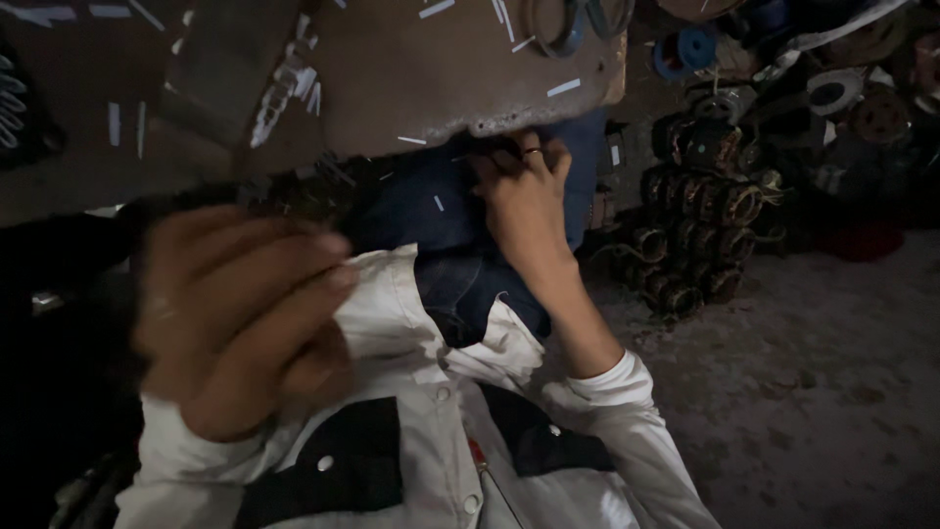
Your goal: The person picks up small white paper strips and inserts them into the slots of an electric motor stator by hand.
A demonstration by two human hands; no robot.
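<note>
My left hand (pixel 240 318) is close to the camera and blurred, its fingers curled inward above my white and dark shirt; I see nothing in it. My right hand (pixel 524 196), a ring on one finger, reaches down to the edge of a worn brown table top (pixel 392 69), its fingertips tucked just under the rim beside my blue trousers (pixel 446 235). Whether those fingers pinch anything is hidden. Small white strips (pixel 563 88) lie scattered over the table top.
A stack of dark motor windings and coils (pixel 700 225) stands on the grey concrete floor (pixel 813 392) to the right. Blue spools (pixel 685 49) and more round metal parts pile up at the top right. A pair of scissors (pixel 578 20) lies at the table's far edge.
</note>
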